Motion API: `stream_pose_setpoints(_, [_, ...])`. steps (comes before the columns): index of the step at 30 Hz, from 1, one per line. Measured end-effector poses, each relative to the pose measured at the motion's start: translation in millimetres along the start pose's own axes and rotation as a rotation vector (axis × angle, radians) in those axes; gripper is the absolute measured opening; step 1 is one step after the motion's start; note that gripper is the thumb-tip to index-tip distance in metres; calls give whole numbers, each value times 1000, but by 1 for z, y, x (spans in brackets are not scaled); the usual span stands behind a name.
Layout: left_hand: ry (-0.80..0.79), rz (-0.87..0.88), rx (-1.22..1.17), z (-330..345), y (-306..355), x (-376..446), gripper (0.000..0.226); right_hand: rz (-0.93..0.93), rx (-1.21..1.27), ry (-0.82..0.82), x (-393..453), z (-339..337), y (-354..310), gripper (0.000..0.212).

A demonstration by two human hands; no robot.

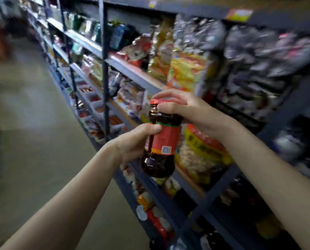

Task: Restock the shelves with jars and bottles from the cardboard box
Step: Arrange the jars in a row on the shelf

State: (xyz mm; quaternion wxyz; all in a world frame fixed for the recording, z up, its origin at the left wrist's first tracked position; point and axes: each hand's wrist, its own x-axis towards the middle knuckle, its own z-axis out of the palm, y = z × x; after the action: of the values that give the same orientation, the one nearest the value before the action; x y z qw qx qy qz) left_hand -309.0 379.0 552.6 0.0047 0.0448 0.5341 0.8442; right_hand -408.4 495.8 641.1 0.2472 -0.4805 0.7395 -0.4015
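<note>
Left hand (134,141) gripping jar (161,141) label, right hand (185,109) — fingers curled — over lid (159,101)

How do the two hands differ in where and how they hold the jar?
The left hand wraps the jar at its red label, from the left. The right hand grips higher, fingers around the red lid and neck, from the right. Both grip the same jar, held off the shelves.

head view | looks forward-down, tilted | close on shelves (132,73)
</note>
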Motion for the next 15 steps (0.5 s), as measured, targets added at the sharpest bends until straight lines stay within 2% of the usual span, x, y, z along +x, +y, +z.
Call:
stream_pose_setpoints(6, [-218, 35, 256, 136, 7, 49, 84, -29, -317, 348, -149, -83, -30, 49])
stream_pose_setpoints(10, [-374, 103, 368, 228, 20, 76, 69, -19, -441, 677, -222, -120, -51, 60])
stream_pose_setpoints(12, [-426, 132, 518, 268, 29, 79, 56, 7, -506, 842, -252, -133, -64, 65])
stream_pose_setpoints(15, [-341, 299, 775, 315, 28, 78, 35, 108, -617, 1071, -287, -147, -78, 65])
